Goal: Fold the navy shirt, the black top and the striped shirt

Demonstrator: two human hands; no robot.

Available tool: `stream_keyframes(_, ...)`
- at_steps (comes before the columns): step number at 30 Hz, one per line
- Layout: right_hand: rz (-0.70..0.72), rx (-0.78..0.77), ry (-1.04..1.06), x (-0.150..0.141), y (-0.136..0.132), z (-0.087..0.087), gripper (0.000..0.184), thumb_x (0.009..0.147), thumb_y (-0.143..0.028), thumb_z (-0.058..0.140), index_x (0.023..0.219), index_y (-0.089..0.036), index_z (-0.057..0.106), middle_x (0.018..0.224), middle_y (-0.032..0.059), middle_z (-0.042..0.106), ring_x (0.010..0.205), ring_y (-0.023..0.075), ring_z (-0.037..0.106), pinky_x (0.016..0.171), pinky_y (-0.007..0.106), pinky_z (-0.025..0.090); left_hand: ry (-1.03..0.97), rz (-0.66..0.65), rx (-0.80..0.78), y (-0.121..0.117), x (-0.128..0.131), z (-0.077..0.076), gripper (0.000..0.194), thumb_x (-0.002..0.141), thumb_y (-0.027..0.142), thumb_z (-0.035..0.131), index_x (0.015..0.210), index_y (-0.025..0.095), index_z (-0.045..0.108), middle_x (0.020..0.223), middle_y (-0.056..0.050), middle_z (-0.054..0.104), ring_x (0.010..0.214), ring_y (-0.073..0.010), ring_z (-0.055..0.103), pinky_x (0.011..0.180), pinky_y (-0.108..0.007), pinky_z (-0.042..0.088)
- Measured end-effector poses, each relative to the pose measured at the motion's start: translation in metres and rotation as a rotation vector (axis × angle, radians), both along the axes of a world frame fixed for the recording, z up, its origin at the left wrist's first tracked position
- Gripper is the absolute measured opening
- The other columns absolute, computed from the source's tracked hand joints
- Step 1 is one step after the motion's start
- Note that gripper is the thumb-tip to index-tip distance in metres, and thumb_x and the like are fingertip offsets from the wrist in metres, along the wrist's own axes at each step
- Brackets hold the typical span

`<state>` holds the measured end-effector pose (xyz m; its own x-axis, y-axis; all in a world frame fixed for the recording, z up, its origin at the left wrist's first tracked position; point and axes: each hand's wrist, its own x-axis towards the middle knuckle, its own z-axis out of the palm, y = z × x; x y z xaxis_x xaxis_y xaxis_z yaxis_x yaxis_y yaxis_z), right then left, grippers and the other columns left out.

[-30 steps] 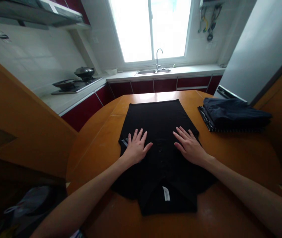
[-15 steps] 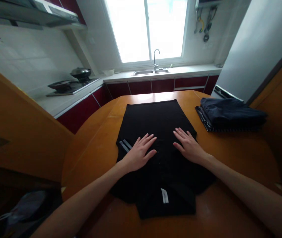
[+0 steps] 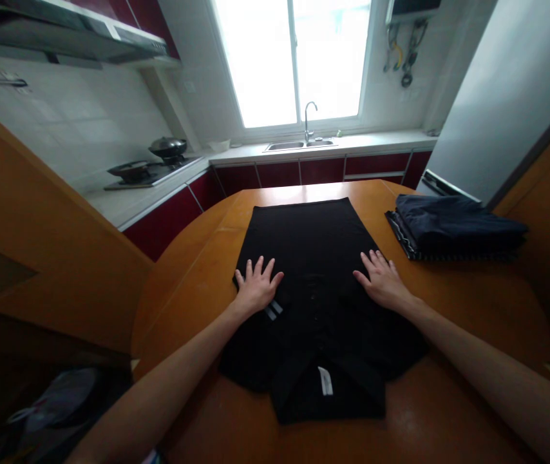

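Observation:
A black polo shirt lies spread on the wooden table, its collar toward me and its hem at the far side. A white label shows inside the collar, and two grey stripes mark the sleeve on the left. My left hand rests flat with spread fingers on the shirt's left side, just above those stripes. On the opposite side, my right hand lies open across the shirt's right edge. Neither hand grips the cloth.
Folded dark clothes are stacked on the table's right side. Beyond it run a counter with a sink and a stove with pans. A fridge stands at the right, and an orange-brown wooden panel at the left.
My left hand has slid left to the shirt's side, and my right hand has shifted right to its edge. The striped sleeve now lies farther inward. The view has shifted slightly.

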<state>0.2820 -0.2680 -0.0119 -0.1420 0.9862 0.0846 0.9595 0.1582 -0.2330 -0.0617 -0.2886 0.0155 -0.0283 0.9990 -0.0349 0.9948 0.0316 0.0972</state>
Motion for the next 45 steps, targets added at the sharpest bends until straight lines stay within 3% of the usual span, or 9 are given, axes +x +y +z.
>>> stream_keyframes(45, 0.009, 0.024, 0.017, 0.0013, 0.0006, -0.0051, 0.071, 0.099, -0.054, 0.030, 0.155, -0.012, 0.034, 0.162, 0.0181, 0.028, 0.152, 0.0303, 0.018, 0.120, 0.056, 0.018, 0.001, 0.008, 0.003, 0.0001, 0.0005, 0.0021, 0.071, 0.098, 0.067, 0.021, 0.157, 0.029, 0.033, 0.166, -0.010, 0.022, 0.151, -0.0422, 0.014, 0.113, -0.072, 0.014)
